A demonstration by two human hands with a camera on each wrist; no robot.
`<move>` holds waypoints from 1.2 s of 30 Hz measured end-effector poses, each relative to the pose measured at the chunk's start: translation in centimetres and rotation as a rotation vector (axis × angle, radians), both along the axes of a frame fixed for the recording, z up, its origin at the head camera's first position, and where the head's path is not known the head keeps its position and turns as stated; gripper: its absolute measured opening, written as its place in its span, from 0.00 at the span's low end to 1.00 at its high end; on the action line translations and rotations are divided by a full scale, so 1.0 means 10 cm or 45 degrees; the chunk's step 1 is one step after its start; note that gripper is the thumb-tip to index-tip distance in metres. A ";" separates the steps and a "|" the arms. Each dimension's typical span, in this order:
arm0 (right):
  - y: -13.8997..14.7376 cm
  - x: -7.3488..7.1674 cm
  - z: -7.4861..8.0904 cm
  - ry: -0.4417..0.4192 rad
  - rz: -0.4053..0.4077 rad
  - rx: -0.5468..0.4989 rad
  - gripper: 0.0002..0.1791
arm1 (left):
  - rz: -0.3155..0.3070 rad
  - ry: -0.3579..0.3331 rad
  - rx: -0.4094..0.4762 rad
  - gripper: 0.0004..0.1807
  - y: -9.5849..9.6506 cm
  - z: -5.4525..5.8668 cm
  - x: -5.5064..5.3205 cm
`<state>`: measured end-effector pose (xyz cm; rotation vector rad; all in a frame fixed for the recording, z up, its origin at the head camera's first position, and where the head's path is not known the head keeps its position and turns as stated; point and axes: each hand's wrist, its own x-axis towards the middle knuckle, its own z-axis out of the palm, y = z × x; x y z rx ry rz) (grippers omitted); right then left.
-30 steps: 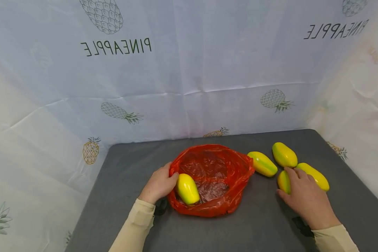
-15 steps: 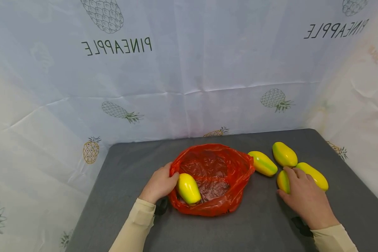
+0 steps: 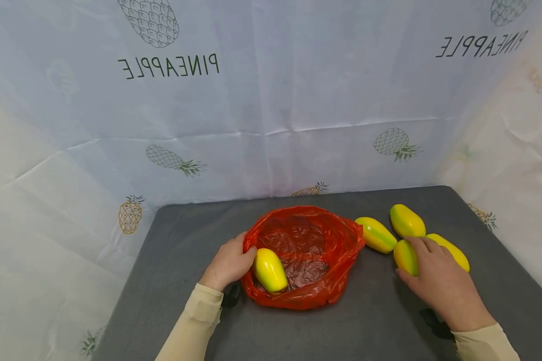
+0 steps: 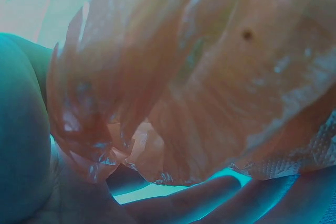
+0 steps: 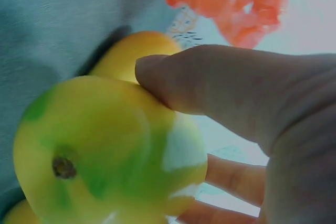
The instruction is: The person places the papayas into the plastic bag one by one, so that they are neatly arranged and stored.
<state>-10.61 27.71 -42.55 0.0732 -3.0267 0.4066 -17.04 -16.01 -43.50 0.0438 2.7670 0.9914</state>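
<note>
A red plastic bag [image 3: 307,299] lies on the table with its mouth spread wide. At its left rim, my left hand [image 3: 228,263] pinches the plastic between thumb and fingers. One yellow-green mango [image 3: 271,271] rests inside the bag, close to the left thumb. Over on the right, my right hand [image 3: 444,283] grips another mango [image 5: 110,145], the thumb on its near side and the fingers round the far side. In the left wrist view, crumpled bag plastic [image 4: 210,103] fills most of the picture and hides what lies beyond it.
Beside the held mango are three more: one mango [image 3: 377,235] near the bag's right edge, one mango [image 3: 407,220] farther back, and one mango [image 3: 453,253] partly behind the right hand. A printed curtain [image 3: 271,100] rises behind the dark grey table [image 3: 198,225].
The right hand's mango has shifted slightly left and shows more of itself beside the fingers. My left hand and the bag have stayed in place.
</note>
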 end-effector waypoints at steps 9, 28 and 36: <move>-0.14 -0.03 0.30 0.095 0.064 -0.015 0.45 | -0.012 -0.001 0.012 0.34 -0.02 0.00 0.00; -0.80 -0.25 0.74 0.136 0.202 -0.130 0.45 | -0.011 0.028 0.011 0.33 -0.02 0.01 0.03; -1.14 -0.33 0.80 0.123 0.235 -0.178 0.45 | -0.019 0.035 0.010 0.34 -0.01 0.00 0.03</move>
